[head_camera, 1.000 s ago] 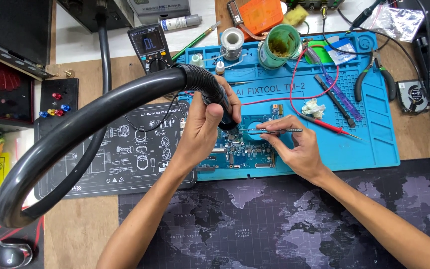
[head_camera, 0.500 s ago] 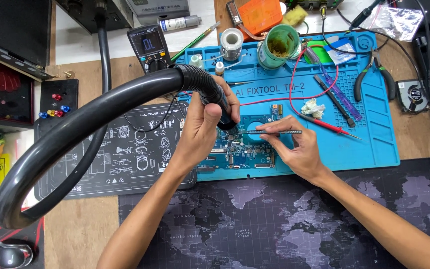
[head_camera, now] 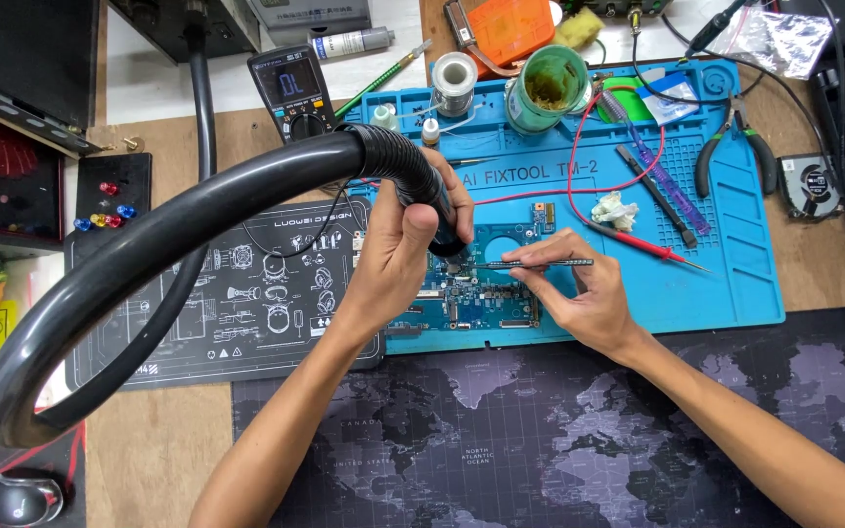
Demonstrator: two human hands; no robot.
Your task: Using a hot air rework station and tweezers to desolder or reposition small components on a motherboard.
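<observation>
Hot-air nozzle tip hidden behind the left hand (head_camera: 398, 256), tweezers' (head_camera: 530, 263) points too small to tell what they grip, circuit board (head_camera: 476, 298) partly covered by both hands, black hose (head_camera: 149, 244) looping past the left edge, computer mouse (head_camera: 22, 499) cut off at the bottom

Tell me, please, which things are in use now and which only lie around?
In use: left hand holding the hose nozzle; right hand holding tweezers; circuit board.
Lying about: multimeter, pliers, solder spool, red probe.

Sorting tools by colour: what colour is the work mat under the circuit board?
Blue, seen in the head view: work mat under the circuit board.
</observation>
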